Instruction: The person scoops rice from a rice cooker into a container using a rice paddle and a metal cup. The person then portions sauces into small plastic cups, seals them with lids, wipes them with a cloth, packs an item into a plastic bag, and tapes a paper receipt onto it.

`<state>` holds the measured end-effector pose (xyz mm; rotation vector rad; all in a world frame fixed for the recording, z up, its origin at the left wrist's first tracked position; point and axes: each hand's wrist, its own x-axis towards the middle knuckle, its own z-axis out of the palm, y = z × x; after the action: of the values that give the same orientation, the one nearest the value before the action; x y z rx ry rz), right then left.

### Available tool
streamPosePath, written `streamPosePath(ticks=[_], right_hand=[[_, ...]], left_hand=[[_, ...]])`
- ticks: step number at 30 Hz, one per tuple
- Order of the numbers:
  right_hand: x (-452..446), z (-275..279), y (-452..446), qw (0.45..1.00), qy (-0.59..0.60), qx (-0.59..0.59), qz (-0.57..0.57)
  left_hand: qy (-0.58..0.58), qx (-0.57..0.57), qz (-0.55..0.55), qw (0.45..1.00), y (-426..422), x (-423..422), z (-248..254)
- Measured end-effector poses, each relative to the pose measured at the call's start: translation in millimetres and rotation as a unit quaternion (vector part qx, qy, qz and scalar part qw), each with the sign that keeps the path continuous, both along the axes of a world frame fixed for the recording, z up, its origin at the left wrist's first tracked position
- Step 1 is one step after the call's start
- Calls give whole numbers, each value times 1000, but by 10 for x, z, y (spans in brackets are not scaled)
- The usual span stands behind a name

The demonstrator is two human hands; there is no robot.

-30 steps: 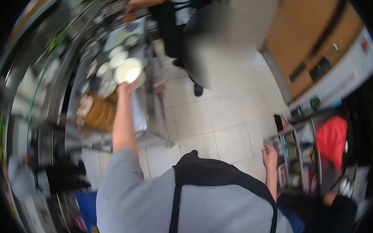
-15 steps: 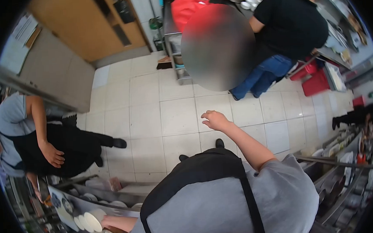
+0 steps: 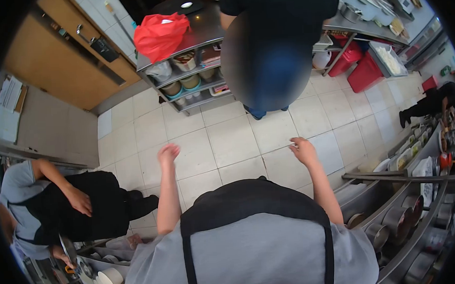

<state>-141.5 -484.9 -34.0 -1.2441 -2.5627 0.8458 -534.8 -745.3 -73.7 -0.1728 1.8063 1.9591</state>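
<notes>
Now, your left hand (image 3: pixel 168 154): it is hovering above the tiled floor (image 3: pixel 227 142), with fingers loosely curled and a little blurred, and it is holding nothing visible.
Your right hand (image 3: pixel 303 151): it is also hovering above the floor, well apart from the left; its fingers are bending half open, gripping nothing visible.
White bowl (image 3: pixel 110 279): it is standing at the lower left, near your left sleeve (image 3: pixel 154 261), and neither hand is touching it.
Metal pots (image 3: pixel 397 220): they are sitting to the right of your right forearm.
Metal shelf (image 3: pixel 210 32): it is standing beyond your left hand, carrying tubs (image 3: pixel 191 82) and, on top, a red bag (image 3: pixel 160 37).
Co-workers: one person (image 3: pixel 102 202) is standing at your left in a black apron; another person (image 3: pixel 281 41), partly blurred, is standing ahead.
</notes>
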Motion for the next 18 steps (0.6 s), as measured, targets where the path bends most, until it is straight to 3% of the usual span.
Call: streamPosePath(ticks=[2, 4, 7, 10, 13, 15, 17, 18], right_hand=[[433, -87, 171, 999, -11, 15, -41], [792, -103, 261, 993, -52, 62, -89], [1036, -131, 361, 990, -48, -4, -132], [1095, -258, 578, 988, -36, -16, -147], [1005, -201, 967, 981, -11, -25, -194], [1022, -118, 1194, 976, -11, -23, -218], [1079, -71, 1465, 971, -9, -21, -237], [1158, -90, 1578, 964, 22, -24, -264]], left_hand=[[14, -14, -74, 997, 542, 250, -10], [133, -111, -165, 971, 966, 425, -53], [152, -139, -226, 952, 1406, 623, 20], [168, -134, -217, 952, 1847, 844, 66], [120, -143, -313, 931, 2495, 858, -58], [52, -152, -483, 861, 2974, 1041, -58], [-57, -203, -538, 816, 3517, 1270, -60], [-39, -208, -598, 773, 3810, 1424, -42]])
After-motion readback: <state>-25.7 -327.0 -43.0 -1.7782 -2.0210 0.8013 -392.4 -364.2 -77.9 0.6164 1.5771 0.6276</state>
